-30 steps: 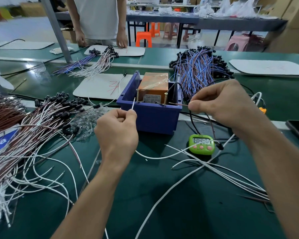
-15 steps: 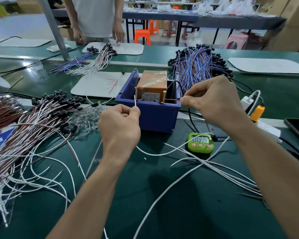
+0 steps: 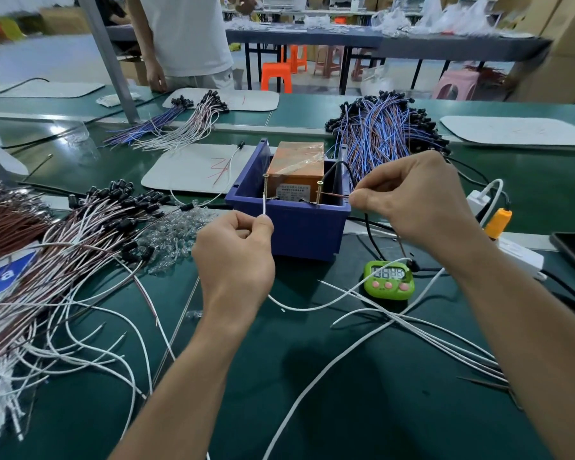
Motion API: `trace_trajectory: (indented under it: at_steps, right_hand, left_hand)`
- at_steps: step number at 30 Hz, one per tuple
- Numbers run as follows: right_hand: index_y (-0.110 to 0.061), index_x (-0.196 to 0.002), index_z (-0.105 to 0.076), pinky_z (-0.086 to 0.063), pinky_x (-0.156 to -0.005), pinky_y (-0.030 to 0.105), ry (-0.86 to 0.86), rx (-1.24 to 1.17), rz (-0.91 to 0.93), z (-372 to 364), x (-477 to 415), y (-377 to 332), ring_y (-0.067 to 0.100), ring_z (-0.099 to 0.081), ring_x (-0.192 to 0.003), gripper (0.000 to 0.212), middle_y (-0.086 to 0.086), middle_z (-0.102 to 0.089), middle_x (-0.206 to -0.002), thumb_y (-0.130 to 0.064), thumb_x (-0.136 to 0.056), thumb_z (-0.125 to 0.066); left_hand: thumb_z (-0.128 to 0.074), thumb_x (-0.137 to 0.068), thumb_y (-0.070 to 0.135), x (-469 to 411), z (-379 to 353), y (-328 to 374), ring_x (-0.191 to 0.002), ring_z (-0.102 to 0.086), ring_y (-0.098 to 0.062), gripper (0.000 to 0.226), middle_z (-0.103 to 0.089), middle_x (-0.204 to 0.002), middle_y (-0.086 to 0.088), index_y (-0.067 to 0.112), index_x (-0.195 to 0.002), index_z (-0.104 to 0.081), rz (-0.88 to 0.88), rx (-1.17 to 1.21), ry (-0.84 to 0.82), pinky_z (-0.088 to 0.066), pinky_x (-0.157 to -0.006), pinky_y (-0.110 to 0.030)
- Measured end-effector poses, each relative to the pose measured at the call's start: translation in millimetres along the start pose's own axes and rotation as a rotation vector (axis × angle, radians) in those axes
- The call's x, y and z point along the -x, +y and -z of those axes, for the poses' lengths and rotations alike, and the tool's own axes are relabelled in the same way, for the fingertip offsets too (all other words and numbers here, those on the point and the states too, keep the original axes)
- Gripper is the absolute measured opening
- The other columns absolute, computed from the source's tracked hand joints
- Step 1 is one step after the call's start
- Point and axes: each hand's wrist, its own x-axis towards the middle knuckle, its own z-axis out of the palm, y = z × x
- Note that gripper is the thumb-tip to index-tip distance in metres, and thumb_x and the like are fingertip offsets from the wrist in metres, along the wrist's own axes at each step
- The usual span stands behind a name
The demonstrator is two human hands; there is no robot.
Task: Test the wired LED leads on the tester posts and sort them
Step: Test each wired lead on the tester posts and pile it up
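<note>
1. White lead (image 3: pixel 264 204) is pinched in the left hand (image 3: pixel 236 257) grip, its tip set against the left post (image 3: pixel 265 185), frame centre.
2. Brown lead (image 3: pixel 334 194) is pinched in the right hand (image 3: pixel 412 197) grip, its tip touching the right post (image 3: pixel 319 192).
3. Both posts are mounted on the blue box (image 3: pixel 299 230), mid-counter (image 3: pixel 312 410).

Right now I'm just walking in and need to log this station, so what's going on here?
A person is testing a wired LED lead. The left hand pinches its white wire against the left post, the right hand pinches the brown wire against the right post, both standing at the front rim of the blue bin holding the orange tester box. A pile of leads lies at the left.
</note>
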Motion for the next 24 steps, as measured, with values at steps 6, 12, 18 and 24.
trace_trajectory:
  at_steps: [6,12,18,24]
  right_hand:
    - [-0.032,-0.065,-0.077,-0.045,-0.053,0.007,0.042,0.018,-0.015,-0.9,1.8,-1.0,-0.002,-0.063,-0.053,0.015,-0.019,-0.069,-0.058,-0.027,-0.073,-0.089]
    - [-0.033,-0.064,-0.076,-0.048,-0.055,0.007,0.059,0.022,-0.026,0.1,1.7,-0.1,-0.002,-0.065,-0.057,0.018,-0.022,-0.069,-0.06,-0.027,-0.074,-0.089]
    - [-0.032,-0.066,-0.078,-0.042,-0.052,0.005,0.018,-0.028,-0.028,-2.2,3.9,0.1,-0.006,-0.062,-0.052,0.014,-0.019,-0.07,-0.058,-0.026,-0.072,-0.089]
    - [-0.029,-0.069,-0.08,-0.041,-0.051,0.006,-0.003,-0.03,-0.036,0.5,7.4,-1.9,-0.004,-0.062,-0.051,0.011,-0.016,-0.071,-0.059,-0.026,-0.073,-0.09]
  left_hand:
    - [-0.071,-0.091,0.03,-0.7,-0.7,-0.7,-0.04,-0.047,-0.005,0.03,-0.058,-0.045,0.017,0.021,-0.064,-0.062,0.002,0.009,-0.008,-0.038,-0.048,-0.024]
    - [-0.07,-0.092,0.03,-4.4,-0.2,-2.2,-0.04,-0.048,-0.005,0.031,-0.057,-0.044,0.017,0.022,-0.063,-0.06,0.027,0.02,0.032,-0.037,-0.05,-0.025]
    - [-0.068,-0.091,0.028,-4.6,2.1,-3.6,-0.044,-0.052,-0.001,0.025,-0.057,-0.046,0.023,0.021,-0.068,-0.064,0.027,-0.011,0.097,-0.037,-0.047,-0.016]
    - [-0.067,-0.091,0.029,-3.5,5.3,-3.3,-0.051,-0.055,0.003,0.027,-0.059,-0.051,0.028,0.024,-0.065,-0.061,0.026,-0.037,0.131,-0.037,-0.048,-0.011]
